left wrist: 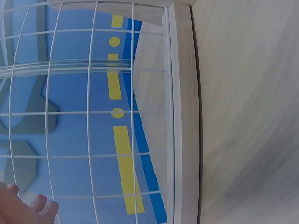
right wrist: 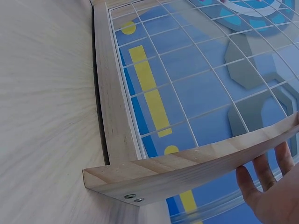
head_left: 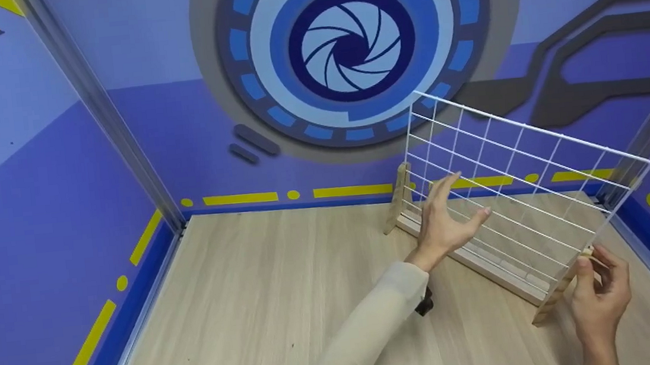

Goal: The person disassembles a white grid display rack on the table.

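Across the right of the table I see the white wire grid standing slantwise in a wooden base; the right hand pinches its near upright; the left hand, released and spread, hovers beside the grid's left-hand part; two screws dot the upright's outer face.

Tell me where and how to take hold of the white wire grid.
Best, I'd judge: pinch the grid by the middle of its top wire, coming from above. The grid stands on edge, and that wire rises clear of the wooden end posts, while the lower edge runs along the wooden base bar.
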Motion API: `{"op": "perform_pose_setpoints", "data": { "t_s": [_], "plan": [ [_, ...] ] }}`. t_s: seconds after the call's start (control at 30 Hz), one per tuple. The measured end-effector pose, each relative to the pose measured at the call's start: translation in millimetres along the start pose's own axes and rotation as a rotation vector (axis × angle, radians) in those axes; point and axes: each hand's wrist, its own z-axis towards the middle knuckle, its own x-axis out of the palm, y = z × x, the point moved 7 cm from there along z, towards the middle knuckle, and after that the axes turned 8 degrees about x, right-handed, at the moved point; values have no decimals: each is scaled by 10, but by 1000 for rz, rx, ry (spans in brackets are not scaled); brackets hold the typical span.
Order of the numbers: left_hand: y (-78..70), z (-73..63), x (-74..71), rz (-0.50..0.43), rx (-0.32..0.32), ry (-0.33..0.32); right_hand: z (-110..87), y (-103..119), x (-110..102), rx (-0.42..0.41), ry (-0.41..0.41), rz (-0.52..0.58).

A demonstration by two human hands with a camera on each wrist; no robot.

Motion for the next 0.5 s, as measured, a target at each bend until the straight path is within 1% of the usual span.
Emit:
{"op": "perform_pose_setpoints", "data": {
  "t_s": [0.07,0.2,0.3,0.5],
  "plan": [
    [-32,-3,42,4,15,0,9,-14,-7,1,-5,2],
    [-98,-9,121,33,65,10,16,-11,-8,9,-13,36],
    [-130,-19,181,60,91,21,9,-2,-9,10,-14,35],
    [-166,-33,283,80,118,25,5,-8,-12,4,11,11]
  ]
}}
